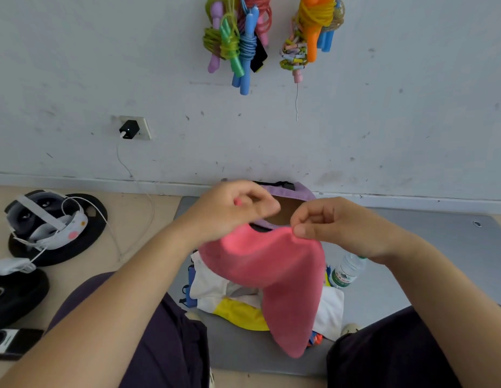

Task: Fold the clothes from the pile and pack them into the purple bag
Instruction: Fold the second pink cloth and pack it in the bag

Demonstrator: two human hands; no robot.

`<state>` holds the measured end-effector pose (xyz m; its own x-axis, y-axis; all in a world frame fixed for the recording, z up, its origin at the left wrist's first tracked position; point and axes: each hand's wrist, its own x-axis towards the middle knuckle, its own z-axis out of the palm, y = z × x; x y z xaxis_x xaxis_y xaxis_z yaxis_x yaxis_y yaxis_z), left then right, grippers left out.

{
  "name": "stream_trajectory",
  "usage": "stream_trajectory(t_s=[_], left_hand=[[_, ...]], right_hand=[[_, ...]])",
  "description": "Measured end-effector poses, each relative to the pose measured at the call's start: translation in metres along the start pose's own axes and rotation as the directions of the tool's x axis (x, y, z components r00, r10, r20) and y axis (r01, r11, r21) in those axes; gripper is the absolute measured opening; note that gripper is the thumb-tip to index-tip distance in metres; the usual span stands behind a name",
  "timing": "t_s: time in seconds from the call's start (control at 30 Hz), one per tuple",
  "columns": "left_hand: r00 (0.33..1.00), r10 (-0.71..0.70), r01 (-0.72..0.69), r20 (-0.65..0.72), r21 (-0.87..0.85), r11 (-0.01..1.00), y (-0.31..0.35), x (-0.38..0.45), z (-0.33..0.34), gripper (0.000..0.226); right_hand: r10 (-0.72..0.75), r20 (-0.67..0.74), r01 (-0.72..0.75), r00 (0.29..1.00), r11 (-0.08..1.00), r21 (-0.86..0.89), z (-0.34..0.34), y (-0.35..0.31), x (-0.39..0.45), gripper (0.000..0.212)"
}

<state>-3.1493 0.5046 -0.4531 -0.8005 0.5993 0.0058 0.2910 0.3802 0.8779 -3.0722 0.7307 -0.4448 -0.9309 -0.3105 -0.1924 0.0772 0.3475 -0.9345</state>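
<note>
1. Hands hold a pink cloth [271,275] up in the air: the left hand [229,211] has its fingers curled round 1 top corner, and the right hand [336,225] pinches the other top corner between thumb and fingertips.
2. Below the grip the cloth hangs limp, its lower end tapering to a point over the pile [215,287] of white, yellow and blue clothes on the grey mat [411,275].
3. Behind the hands the purple bag [302,191] stands against the wall with its mouth open, just beyond the pile.
4. A water bottle [347,271] lies right of the pile, near the hanging cloth.
5. Judged by its sag, the cloth is light, soft and floppy; it will not keep a crease unless laid flat.
6. Corners and the top hem are the sensible places to hold; a pinch should suffice, as the fabric looks napped, not slippery.
7. Folding of this piece looks barely begun, and several clothes remain in the pile.
</note>
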Motion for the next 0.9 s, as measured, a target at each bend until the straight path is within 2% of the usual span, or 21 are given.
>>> stream_trajectory(t_s=[0.07,0.13,0.2,0.27,0.37,0.43,0.5,0.57,0.63,0.67,0.73,0.8,0.9], left_hand=[[0.981,-0.007,-0.009,0.195,0.082,0.997,0.001,-0.003,0.01,0.036],[0.977,0.035,-0.05,0.212,0.066,0.997,0.002,-0.003,0.018,0.034],[0.995,0.054,-0.051,0.088,-0.036,0.998,0.003,-0.002,0.018,0.024],[0.995,0.022,-0.038,-0.102,-0.166,0.985,0.002,0.003,0.012,0.02],[0.916,-0.084,-0.05,-0.392,-0.32,0.946,-0.003,0.009,0.001,0.027],[0.876,-0.089,-0.05,-0.474,-0.272,0.961,-0.004,0.009,-0.002,0.021],[0.926,-0.033,-0.053,-0.375,-0.216,0.975,-0.002,0.006,-0.001,0.018],[0.992,0.026,-0.051,-0.122,-0.205,0.978,0.001,0.0,0.008,0.036],[0.996,0.069,-0.059,0.064,-0.146,0.988,0.005,-0.005,0.021,0.029],[0.994,0.076,-0.068,0.076,-0.096,0.993,0.007,-0.006,0.026,0.02],[0.996,0.081,-0.082,-0.022,-0.069,0.994,0.007,-0.004,0.03,0.017],[0.973,0.052,-0.086,-0.223,-0.145,0.986,0.006,0.002,0.025,0.018],[0.862,-0.077,-0.083,-0.501,-0.29,0.953,0.002,0.01,0.008,0.017]], right_hand=[[-0.041,-0.041,0.044,0.998,0.996,0.078,0.002,0.0,0.001,0.015],[-0.053,-0.065,0.062,0.996,0.986,0.153,0.003,-0.001,0.002,0.02],[-0.042,-0.067,0.053,0.997,0.983,0.177,0.003,-0.001,0.002,0.021],[-0.022,-0.066,0.033,0.998,0.984,0.177,0.002,-0.001,0.001,0.02],[-0.023,-0.072,0.033,0.997,0.988,0.152,-0.002,0.0,0.0,0.015],[-0.035,-0.096,0.049,0.995,0.988,0.146,-0.004,0.0,-0.001,0.011],[-0.06,-0.11,0.078,0.992,0.981,0.176,-0.003,0.0,-0.001,0.01],[-0.086,-0.116,0.11,0.99,0.969,0.222,0.002,-0.002,-0.001,0.014],[-0.101,-0.125,0.129,0.987,0.961,0.244,0.006,-0.003,0.001,0.018],[-0.103,-0.133,0.133,0.986,0.96,0.247,0.007,-0.003,0.002,0.018],[-0.089,-0.147,0.126,0.985,0.956,0.265,0.007,-0.003,0.003,0.019],[-0.062,-0.155,0.099,0.986,0.964,0.248,0.004,-0.003,0.003,0.014],[-0.027,-0.154,0.054,0.988,0.983,0.174,0.001,0.0,0.002,0.006]])
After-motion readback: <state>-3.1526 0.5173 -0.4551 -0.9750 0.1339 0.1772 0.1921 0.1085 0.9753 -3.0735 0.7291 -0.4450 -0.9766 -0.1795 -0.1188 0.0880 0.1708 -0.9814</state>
